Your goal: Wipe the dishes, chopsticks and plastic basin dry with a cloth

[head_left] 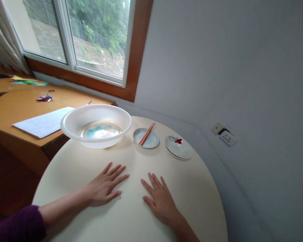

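Note:
My left hand (103, 186) lies palm down on the round cream table (131, 222), fingers spread and holding nothing. To its right, my right hand (161, 201) also rests flat, open and bare. Beyond the left hand stands a wide translucent white basin (72, 129), with a blue-green patch and shine on its bottom. A small pale dish (151, 141) sits right of the basin, and reddish-brown chopsticks (146, 133) lie across it. Farther right is a white plate with a red flower pattern (179, 149), which seems stacked on another plate.
A wooden desk (5, 109) adjoins the table at the left, bearing a white paper or board (44, 121), a small red-and-blue bundle (44, 98) and colourful sheets (29, 81). A window (96, 37) and white wall (217, 60) stand behind. A socket (228, 138) is on the wall.

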`<state>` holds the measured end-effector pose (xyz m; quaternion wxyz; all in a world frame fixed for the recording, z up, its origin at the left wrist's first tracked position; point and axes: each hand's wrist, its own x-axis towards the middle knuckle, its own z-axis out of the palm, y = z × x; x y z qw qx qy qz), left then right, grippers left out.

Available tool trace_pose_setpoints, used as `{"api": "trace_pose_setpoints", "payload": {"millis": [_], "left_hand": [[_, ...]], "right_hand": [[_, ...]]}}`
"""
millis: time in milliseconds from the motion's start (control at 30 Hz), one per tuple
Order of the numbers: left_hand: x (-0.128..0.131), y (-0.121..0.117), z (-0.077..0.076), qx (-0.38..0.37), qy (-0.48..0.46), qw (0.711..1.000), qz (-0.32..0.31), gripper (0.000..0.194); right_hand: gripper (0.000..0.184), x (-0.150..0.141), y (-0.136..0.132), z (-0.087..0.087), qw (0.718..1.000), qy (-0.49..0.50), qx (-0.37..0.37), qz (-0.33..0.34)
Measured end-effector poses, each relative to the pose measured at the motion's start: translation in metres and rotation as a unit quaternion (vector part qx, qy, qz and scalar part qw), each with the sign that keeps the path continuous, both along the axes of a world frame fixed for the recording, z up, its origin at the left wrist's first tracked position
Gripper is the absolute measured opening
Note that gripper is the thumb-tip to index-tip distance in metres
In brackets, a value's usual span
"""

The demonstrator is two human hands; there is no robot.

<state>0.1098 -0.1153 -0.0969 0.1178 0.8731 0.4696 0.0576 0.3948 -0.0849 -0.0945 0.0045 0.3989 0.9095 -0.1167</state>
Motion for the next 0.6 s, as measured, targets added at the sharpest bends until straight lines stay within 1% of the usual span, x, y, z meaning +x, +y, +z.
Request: {"api": "trace_pose_setpoints", "payload": {"millis": [333,467,600], "left_hand": [[0.002,-0.002,0.006,-0.007,0.001,1.000,0.008,0.058],[0.000,-0.002,0.002,-0.010,0.006,1.000,0.008,0.058],[-0.003,0.000,-0.005,0.009,-0.005,1.000,0.001,0.058]], "right_hand": [[0.050,-0.001,-0.001,-0.003,1.000,-0.001,0.016,-0.006],[0.049,-0.001,-0.002,-0.003,1.000,0.003,0.019,-0.007],[0.049,-0.002,-0.003,-0.002,1.000,0.003,0.025,-0.009]]}}
